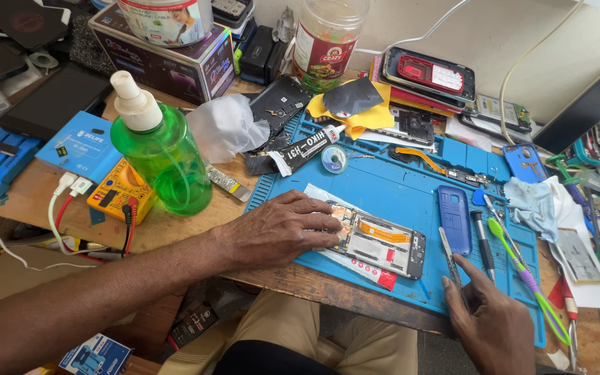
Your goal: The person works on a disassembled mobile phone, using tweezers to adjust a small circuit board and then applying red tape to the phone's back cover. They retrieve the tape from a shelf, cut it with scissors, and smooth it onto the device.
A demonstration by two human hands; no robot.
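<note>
The left hand (279, 232) lies flat, fingers spread, pressing the opened phone (380, 243) near the blue mat's (397, 187) front edge. The right hand (487, 323) pinches tweezers (451, 260) at the front right corner.

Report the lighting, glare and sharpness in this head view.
Head view: even, soft daylight, shadows faint; the green spray bottle glows translucent; mild sheen on the opened phone under the left hand; right hand and tweezers sharp; edges bow slightly from the wide lens.
</note>
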